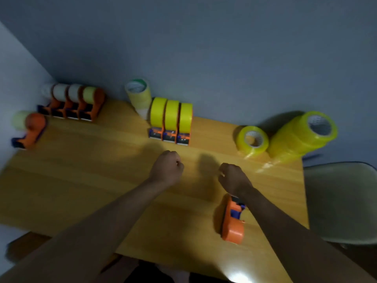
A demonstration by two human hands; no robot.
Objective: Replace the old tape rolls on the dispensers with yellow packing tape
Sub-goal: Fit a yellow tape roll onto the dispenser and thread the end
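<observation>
- wooden table (85,180), head view looks down on it, frame a bit motion-blurred.
- nearest: empty orange dispenser (232,221) lying on its side near the front right of the table, no roll on it, partly under the right forearm.
- right hand (233,178) above the table just beyond that dispenser, fingers curled in; can't tell if it pinches anything, nothing visible in it.
- left hand (167,168) beside it, apart from it, clenched into a loose fist, nothing visible in it.
- behind the hands: three dispensers loaded with yellow tape (171,121), side by side, touching, cutter ends facing the person.
- far right: single yellow roll (252,140) lying beside a leaning stack of yellow rolls (302,135) by the wall.
- far centre: stack of pale old rolls (138,94) just behind the three loaded dispensers.
- far left: row of four dispensers with old pale rolls (73,101) against the wall; one more old-roll dispenser (28,127) at the left edge.
- grey chair (342,201) right of the table.
</observation>
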